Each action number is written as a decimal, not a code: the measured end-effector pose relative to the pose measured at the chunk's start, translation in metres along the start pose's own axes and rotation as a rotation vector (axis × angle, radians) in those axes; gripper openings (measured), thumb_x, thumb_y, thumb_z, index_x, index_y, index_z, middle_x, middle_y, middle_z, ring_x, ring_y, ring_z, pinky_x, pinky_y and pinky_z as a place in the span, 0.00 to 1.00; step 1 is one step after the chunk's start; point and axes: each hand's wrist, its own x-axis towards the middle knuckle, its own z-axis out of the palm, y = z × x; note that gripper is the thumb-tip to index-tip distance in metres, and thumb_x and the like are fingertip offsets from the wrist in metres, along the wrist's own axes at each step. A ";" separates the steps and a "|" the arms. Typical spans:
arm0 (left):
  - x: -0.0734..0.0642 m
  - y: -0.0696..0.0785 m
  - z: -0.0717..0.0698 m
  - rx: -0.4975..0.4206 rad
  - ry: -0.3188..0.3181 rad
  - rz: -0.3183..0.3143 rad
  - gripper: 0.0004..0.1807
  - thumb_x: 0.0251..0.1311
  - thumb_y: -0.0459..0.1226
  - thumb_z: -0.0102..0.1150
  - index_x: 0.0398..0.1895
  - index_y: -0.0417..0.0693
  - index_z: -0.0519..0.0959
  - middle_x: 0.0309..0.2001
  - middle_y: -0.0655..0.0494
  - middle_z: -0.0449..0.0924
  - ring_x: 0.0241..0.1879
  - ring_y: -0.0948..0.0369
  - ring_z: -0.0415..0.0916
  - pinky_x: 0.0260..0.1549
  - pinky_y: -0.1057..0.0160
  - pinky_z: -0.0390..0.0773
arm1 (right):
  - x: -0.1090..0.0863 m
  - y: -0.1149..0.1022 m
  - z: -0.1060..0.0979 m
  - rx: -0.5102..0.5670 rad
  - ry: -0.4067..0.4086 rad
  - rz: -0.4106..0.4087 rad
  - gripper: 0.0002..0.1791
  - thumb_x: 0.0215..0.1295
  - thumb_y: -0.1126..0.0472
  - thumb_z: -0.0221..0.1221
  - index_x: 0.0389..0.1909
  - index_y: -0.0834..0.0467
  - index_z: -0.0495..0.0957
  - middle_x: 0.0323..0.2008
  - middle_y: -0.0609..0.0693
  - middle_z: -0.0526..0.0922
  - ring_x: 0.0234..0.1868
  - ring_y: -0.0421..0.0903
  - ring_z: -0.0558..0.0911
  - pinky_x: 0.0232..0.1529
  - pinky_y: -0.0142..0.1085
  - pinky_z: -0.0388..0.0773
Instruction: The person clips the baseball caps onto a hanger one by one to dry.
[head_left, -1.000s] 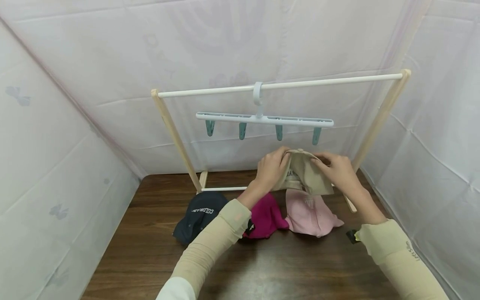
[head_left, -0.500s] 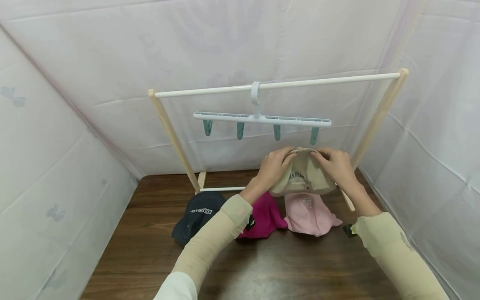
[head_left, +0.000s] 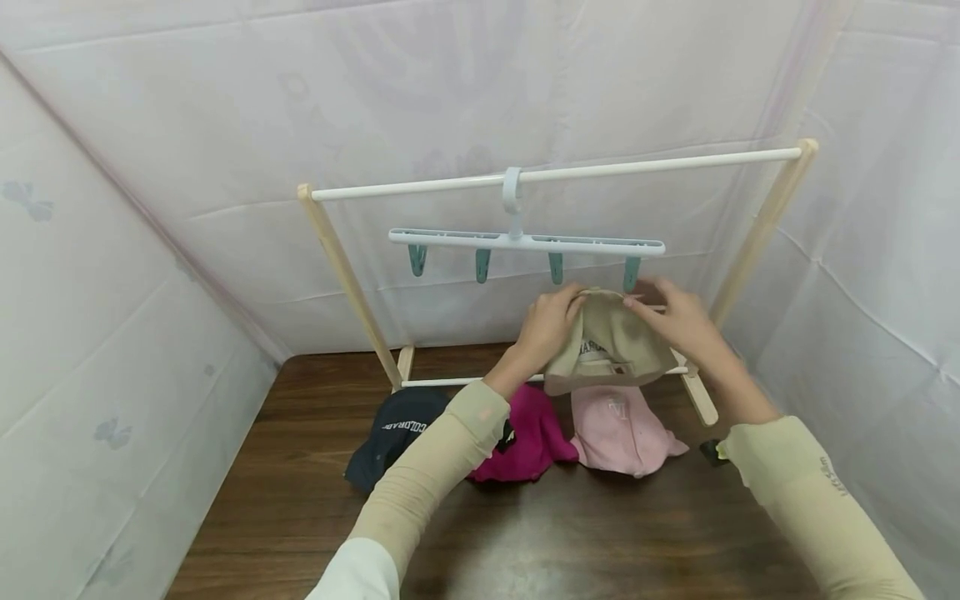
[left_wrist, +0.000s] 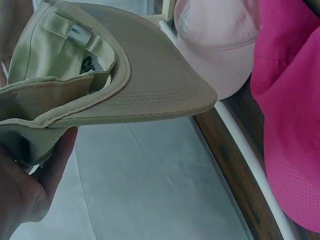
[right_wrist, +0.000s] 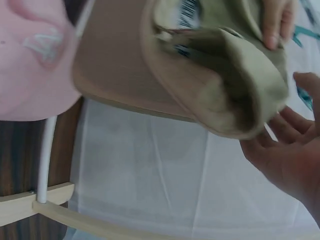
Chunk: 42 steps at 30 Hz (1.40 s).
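Note:
A beige baseball cap (head_left: pixel 611 337) is held up below the hanger's right end, crown up and brim toward the back. My left hand (head_left: pixel 551 325) pinches its crown on the left side; in the left wrist view, the fingers (left_wrist: pixel 59 157) lie against the cap's outside. My right hand (head_left: pixel 678 321) is at the cap's right side, just below the rightmost green clip (head_left: pixel 632 273). In the right wrist view, its thumb (right_wrist: pixel 309 82) stands apart from the fabric, while the spread fingers are beside or touching the crown; contact is partly hidden.
A pale blue hanger (head_left: pixel 525 242) with several green clips hangs from the white rod (head_left: pixel 645 169) of a wooden rack. Navy (head_left: pixel 390 437), magenta (head_left: pixel 534 437) and pink (head_left: pixel 622 429) caps lie on the brown table (head_left: pixel 570 542). White cloth walls (head_left: pixel 150 333) surround it.
The beige cap has swung from folded and tilted to a more open, upright shape and risen slightly. My right hand has loosened from its crown and moved up toward the rightmost clip.

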 end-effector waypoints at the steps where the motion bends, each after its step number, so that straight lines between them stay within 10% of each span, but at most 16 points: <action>1: 0.000 0.001 0.000 -0.003 -0.002 0.000 0.17 0.79 0.47 0.46 0.61 0.58 0.80 0.51 0.53 0.87 0.47 0.53 0.85 0.42 0.52 0.82 | 0.001 -0.003 -0.003 0.051 -0.003 0.013 0.33 0.76 0.49 0.56 0.73 0.63 0.63 0.64 0.66 0.75 0.60 0.66 0.79 0.57 0.56 0.78; 8: 0.003 0.006 -0.003 0.001 0.008 0.010 0.17 0.79 0.47 0.45 0.60 0.58 0.80 0.48 0.55 0.87 0.43 0.55 0.85 0.40 0.54 0.81 | 0.011 -0.018 -0.015 0.370 0.017 0.029 0.31 0.77 0.51 0.56 0.73 0.60 0.62 0.67 0.61 0.71 0.61 0.50 0.79 0.58 0.37 0.78; 18: 0.002 0.010 -0.001 -0.005 0.000 0.008 0.17 0.79 0.48 0.46 0.60 0.59 0.79 0.49 0.55 0.87 0.42 0.56 0.84 0.38 0.54 0.80 | 0.020 -0.027 -0.013 0.511 0.147 0.047 0.23 0.73 0.54 0.61 0.62 0.63 0.74 0.54 0.51 0.80 0.53 0.39 0.81 0.53 0.29 0.79; 42: -0.003 0.015 0.000 -0.009 0.008 0.006 0.14 0.79 0.47 0.46 0.57 0.60 0.80 0.49 0.58 0.87 0.44 0.55 0.85 0.37 0.52 0.81 | 0.021 -0.032 -0.017 0.301 0.150 0.053 0.25 0.72 0.50 0.62 0.60 0.64 0.79 0.51 0.49 0.86 0.53 0.36 0.81 0.59 0.35 0.76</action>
